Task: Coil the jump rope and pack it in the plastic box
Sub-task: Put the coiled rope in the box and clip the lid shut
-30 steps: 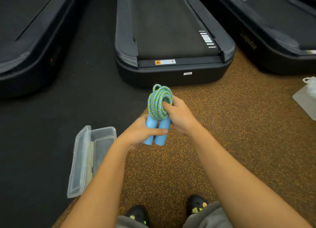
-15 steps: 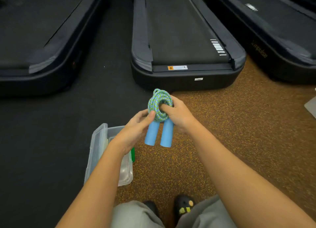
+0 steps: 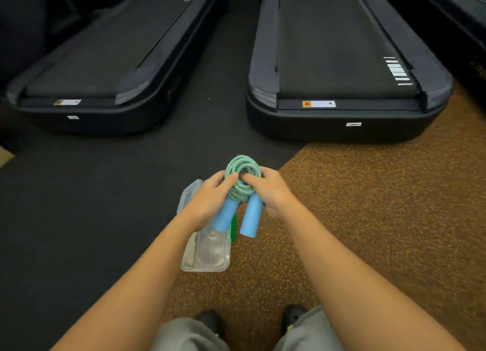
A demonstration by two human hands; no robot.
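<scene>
The jump rope (image 3: 243, 177) is a tight blue-green braided coil with two light blue handles hanging down side by side. My left hand (image 3: 210, 200) grips the coil's left side and the left handle. My right hand (image 3: 271, 191) pinches the coil's right side above the other handle. Both hands hold it in the air above the clear plastic box (image 3: 207, 253), which lies open on the floor with its lid standing up on the far left side. Something green shows at the box's right edge, partly hidden by the handles.
Two black treadmills (image 3: 342, 87) stand ahead, with a dark floor strip between them. Black matting lies on the left, speckled brown rubber flooring (image 3: 368, 206) on the right. My shoes and grey trouser legs show at the bottom.
My left hand has moved from the handles up onto the coil. The view has swung left, so the box now lies directly beneath the rope.
</scene>
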